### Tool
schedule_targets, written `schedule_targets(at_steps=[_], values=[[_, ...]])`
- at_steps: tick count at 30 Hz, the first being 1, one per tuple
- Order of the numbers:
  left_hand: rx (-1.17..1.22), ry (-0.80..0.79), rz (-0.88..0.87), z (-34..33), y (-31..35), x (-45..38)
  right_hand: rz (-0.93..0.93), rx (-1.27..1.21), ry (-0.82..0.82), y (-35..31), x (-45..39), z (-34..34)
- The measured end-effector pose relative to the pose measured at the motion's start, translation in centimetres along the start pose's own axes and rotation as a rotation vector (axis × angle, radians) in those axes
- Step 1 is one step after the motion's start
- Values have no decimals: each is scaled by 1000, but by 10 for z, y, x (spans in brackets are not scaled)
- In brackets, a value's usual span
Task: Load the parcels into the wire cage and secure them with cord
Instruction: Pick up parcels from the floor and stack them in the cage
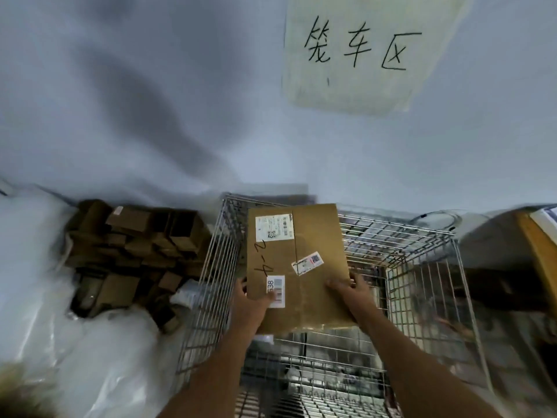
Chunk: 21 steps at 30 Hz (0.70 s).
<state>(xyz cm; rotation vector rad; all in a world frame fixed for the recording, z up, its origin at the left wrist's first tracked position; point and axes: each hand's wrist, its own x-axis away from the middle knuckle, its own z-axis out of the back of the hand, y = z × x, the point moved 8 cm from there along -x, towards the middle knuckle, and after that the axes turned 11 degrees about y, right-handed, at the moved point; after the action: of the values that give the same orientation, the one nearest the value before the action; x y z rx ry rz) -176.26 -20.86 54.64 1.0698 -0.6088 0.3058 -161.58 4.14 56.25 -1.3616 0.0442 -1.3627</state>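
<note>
A flat brown cardboard parcel (301, 245) with white labels and "2-4" written on it hangs over the open top of the wire cage (422, 267). My left hand (250, 300) grips its near left edge, thumb on top by a barcode label. My right hand (351, 292) grips its near right edge, fingers curled over the top face. The parcel's far end reaches the cage's back rim. The cage floor below is partly hidden by the parcel; a small white item shows under it.
A heap of small brown cartons (135, 254) lies on white plastic sheeting (36, 282) left of the cage. A handwritten paper sign (361, 52) hangs on the wall. A dark and yellow object (512, 267) stands right of the cage.
</note>
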Motion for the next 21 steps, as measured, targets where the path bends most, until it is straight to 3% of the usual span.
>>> schedule_targets(at_steps=[6,12,21], values=[[-174,-30,84,-67,-90,-44,-132,48,22,128,-83,-1],[-332,-198,51,-170,-151,-132,-193,31,148,233,-193,0],[-508,-292,3,-268,-224,-240,-236,-43,226,306,-321,-32]])
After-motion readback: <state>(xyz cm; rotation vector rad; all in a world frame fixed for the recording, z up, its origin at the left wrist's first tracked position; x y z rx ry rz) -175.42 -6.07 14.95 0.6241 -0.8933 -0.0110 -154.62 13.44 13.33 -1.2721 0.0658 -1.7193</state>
